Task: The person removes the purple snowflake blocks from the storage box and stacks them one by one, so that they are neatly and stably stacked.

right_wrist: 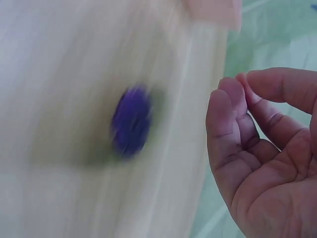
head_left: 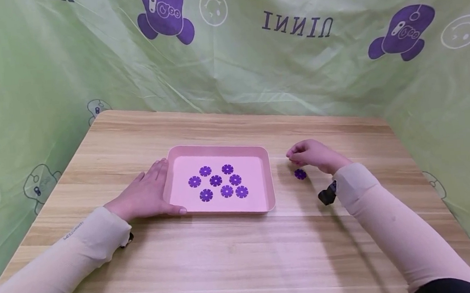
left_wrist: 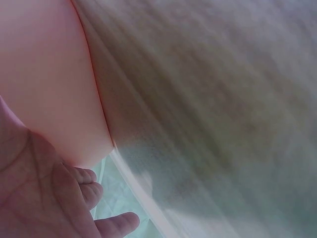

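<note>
A pink tray [head_left: 257,200] rests on the table with several purple notched discs [head_left: 215,180] lying flat inside it. My left hand [head_left: 145,195] lies spread against the tray's left side, its thumb along the front left corner. The left wrist view shows that palm [left_wrist: 39,193] beside the pink tray wall [left_wrist: 49,64]. To the right of the tray is my right hand [head_left: 312,154], fingers curled and thumb tip meeting the fingertips; nothing shows between them. One more purple disc [head_left: 300,174] appears apart from that hand, blurred in the right wrist view [right_wrist: 131,121].
The wooden table [head_left: 236,261] extends around the tray on all sides. A pale green printed curtain [head_left: 254,71] hangs behind the table and at both sides. A small black device [head_left: 327,195] is strapped at the right wrist.
</note>
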`<state>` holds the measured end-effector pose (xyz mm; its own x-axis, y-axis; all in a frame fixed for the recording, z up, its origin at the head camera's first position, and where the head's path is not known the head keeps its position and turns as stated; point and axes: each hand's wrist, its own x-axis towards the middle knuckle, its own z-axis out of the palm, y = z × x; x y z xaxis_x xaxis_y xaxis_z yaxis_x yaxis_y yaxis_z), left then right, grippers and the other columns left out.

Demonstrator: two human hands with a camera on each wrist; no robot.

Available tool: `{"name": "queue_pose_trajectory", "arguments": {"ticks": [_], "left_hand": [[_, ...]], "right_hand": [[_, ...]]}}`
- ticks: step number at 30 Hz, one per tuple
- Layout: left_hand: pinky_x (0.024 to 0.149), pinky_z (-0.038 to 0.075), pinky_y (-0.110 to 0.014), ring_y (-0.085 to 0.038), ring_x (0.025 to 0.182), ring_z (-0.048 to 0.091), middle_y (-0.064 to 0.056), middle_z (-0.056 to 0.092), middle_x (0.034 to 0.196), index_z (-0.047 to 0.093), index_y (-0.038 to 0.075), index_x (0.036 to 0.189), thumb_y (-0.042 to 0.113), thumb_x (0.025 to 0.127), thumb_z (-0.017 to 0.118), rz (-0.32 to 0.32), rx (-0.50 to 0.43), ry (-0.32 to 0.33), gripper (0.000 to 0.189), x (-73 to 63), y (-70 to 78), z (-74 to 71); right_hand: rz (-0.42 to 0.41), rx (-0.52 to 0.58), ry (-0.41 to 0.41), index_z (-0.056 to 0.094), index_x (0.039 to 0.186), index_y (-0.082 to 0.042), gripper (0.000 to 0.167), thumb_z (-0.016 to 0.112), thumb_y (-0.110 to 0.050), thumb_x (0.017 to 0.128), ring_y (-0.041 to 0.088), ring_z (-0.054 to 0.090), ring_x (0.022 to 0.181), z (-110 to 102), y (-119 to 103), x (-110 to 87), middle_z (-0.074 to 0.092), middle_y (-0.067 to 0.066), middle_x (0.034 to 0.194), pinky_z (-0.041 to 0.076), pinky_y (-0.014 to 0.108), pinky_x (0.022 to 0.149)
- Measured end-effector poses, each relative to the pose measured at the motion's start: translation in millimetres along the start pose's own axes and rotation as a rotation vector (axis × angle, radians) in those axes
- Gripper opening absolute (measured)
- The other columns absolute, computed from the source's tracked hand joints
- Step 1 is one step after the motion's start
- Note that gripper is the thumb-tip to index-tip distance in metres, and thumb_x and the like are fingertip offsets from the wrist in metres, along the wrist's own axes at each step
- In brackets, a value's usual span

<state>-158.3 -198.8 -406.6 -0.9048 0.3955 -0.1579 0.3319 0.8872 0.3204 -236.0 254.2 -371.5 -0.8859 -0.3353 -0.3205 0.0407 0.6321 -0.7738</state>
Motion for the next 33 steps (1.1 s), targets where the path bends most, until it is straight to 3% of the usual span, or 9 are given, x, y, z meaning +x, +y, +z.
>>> {"name": "queue_pose_trajectory", "arguments": {"ticks": [4,14,22,27,33], "left_hand": [[0.119,0.011,-0.070,-0.046,0.155,0.006,-0.030,0.005,0.168,0.005,-0.013,0.160,0.087,0.069,0.070,-0.002,-0.014,-0.004,0.149,-1.1,-0.3,0.6],[0.119,0.011,-0.070,-0.045,0.155,0.006,-0.030,0.006,0.168,0.005,-0.012,0.160,0.087,0.069,0.070,-0.002,-0.010,0.002,0.149,-0.7,-0.1,2.0],[0.120,0.011,-0.068,-0.045,0.155,0.006,-0.029,0.006,0.168,0.005,-0.012,0.160,0.087,0.069,0.069,-0.003,-0.005,0.002,0.149,-1.5,0.2,1.8],[0.119,0.012,-0.069,-0.045,0.155,0.006,-0.030,0.006,0.168,0.005,-0.013,0.159,0.089,0.069,0.068,-0.004,-0.003,0.000,0.150,-2.0,0.1,0.7],[0.119,0.012,-0.069,-0.045,0.155,0.006,-0.030,0.005,0.168,0.005,-0.014,0.159,0.089,0.069,0.067,-0.002,0.010,0.001,0.151,-2.1,-1.1,0.7]], "right_hand": [[-0.051,-0.003,-0.017,0.057,0.130,0.016,0.034,0.057,-0.004,0.103,0.035,0.064,0.110,18,-20,6.0,0.062,0.029,0.126,0.054,0.044,0.099],[-0.068,0.080,-0.079,0.060,0.129,0.015,0.034,0.062,-0.002,0.100,0.029,0.066,0.104,61,-52,16.0,0.065,0.023,0.117,0.058,0.037,0.093],[-0.123,-0.047,-0.100,0.068,0.114,0.010,0.023,0.067,0.001,0.093,0.021,0.065,0.090,84,-60,19.7,0.070,0.013,0.101,0.054,0.031,0.085],[-0.156,-0.110,-0.111,0.071,0.105,0.009,0.015,0.068,0.003,0.091,0.019,0.065,0.076,93,-63,19.6,0.070,0.011,0.089,0.056,0.030,0.071],[-0.125,-0.217,-0.131,0.071,0.104,0.003,0.013,0.071,-0.002,0.093,0.016,0.063,0.074,102,-66,18.6,0.070,0.007,0.088,0.053,0.025,0.066]]}}
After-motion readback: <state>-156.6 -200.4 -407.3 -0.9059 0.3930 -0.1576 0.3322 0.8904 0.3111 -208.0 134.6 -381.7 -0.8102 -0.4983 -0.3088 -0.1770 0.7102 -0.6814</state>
